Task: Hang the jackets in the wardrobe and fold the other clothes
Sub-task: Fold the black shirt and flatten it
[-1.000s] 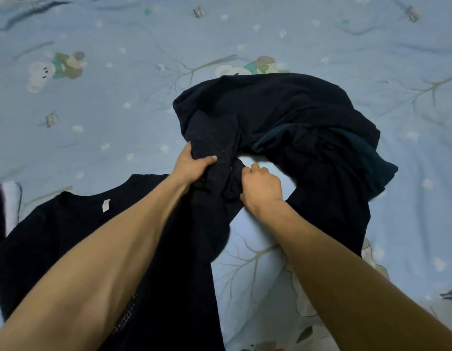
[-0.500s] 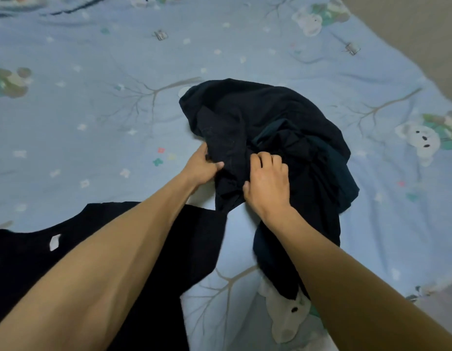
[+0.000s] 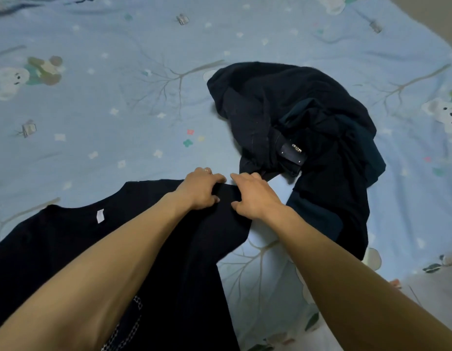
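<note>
Both hands now on shirt — label blank

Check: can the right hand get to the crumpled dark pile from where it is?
Probably yes: the right hand is on the black shirt, the crumpled dark pile lies just beyond it, nothing between.

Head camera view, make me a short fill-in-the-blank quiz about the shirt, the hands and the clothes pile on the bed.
1. Both hands, left and right, grip the black ____'s sleeve.
2. The shirt has a small ____ tag at its collar.
3. The clothes pile lies on the ____ hand's side.
4. The bedsheet is mostly ____.

Missing words: shirt; white; right; blue
</note>
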A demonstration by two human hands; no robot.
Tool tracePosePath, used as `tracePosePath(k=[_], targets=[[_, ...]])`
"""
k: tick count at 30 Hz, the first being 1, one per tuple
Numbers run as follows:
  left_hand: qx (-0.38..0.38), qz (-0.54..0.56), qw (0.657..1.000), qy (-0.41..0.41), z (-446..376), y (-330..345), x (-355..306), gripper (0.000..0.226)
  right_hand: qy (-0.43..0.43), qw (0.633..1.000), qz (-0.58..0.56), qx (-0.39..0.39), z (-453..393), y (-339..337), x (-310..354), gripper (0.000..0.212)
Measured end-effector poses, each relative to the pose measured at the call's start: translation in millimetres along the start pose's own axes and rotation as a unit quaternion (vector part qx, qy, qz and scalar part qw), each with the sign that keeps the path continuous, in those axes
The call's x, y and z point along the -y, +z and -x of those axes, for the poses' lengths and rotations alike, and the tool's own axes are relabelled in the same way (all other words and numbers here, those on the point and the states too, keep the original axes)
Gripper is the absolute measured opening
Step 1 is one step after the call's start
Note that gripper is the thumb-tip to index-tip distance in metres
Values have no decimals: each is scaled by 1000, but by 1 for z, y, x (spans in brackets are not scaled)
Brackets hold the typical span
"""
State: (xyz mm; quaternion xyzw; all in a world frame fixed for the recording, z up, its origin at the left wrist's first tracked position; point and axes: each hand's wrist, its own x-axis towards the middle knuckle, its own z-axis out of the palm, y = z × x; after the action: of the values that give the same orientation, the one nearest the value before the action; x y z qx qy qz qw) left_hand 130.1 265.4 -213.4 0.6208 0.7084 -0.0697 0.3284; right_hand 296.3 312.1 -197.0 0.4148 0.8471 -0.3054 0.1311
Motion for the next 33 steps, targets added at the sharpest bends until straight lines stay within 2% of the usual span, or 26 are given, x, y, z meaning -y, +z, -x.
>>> tracePosePath(k=[1,3,6,8,10,12,13,15,16,17,19,20,22,23,24,25,28,29,30,32,33], targets=[[-19,6,1000,6,1,2,0,40,-7,1000,15,-3,0,5,-1,57],[-70,87,993,28,9,6,4,17,-11,999,52,2,-1,15,-3,42],[-166,174,969,59,30,10,18,5,26,999,38,8,8,16,-8,14],[-205,200,957,38,42,13,32,7,69,992,-100,-20,19,15,-13,13],[-228,214,950,-12,55,16,47,15,107,957,-267,-34,32,14,-5,16],[-251,264,929,-70,71,22,52,31,127,930,-344,-35,43,15,10,18],[-258,305,911,-100,78,25,51,31,132,923,-359,-46,45,18,19,17],[-246,427,855,-164,98,33,50,16,123,921,-359,-82,51,26,46,8],[-221,509,809,-195,101,37,46,12,106,924,-357,-84,50,30,56,7],[-196,599,743,-227,124,43,53,17,68,932,-354,-47,55,41,82,12],[-128,750,604,-236,142,54,57,41,1,927,-367,79,61,59,108,38],[-101,800,548,-220,150,62,63,54,-10,924,-361,122,64,68,116,49],[-82,854,465,-220,175,81,83,74,4,935,-339,104,71,86,128,51],[-81,863,443,-230,180,87,88,79,24,945,-319,59,74,90,124,47],[-80,866,433,-236,184,92,92,79,40,958,-283,26,80,95,118,45],[-80,861,441,-242,186,96,93,70,41,971,-237,5,85,102,112,47],[-105,788,540,-278,183,104,86,14,35,994,-99,20,98,121,103,67],[-127,775,551,-284,183,105,83,4,44,996,-73,18,100,126,101,69],[-150,781,535,-285,184,108,83,9,56,997,-52,3,100,130,99,63],[-187,820,472,-264,190,112,84,10,82,994,-51,-52,99,135,94,32],[-190,824,464,-265,194,117,85,12,106,989,-66,-78,99,136,92,17]])
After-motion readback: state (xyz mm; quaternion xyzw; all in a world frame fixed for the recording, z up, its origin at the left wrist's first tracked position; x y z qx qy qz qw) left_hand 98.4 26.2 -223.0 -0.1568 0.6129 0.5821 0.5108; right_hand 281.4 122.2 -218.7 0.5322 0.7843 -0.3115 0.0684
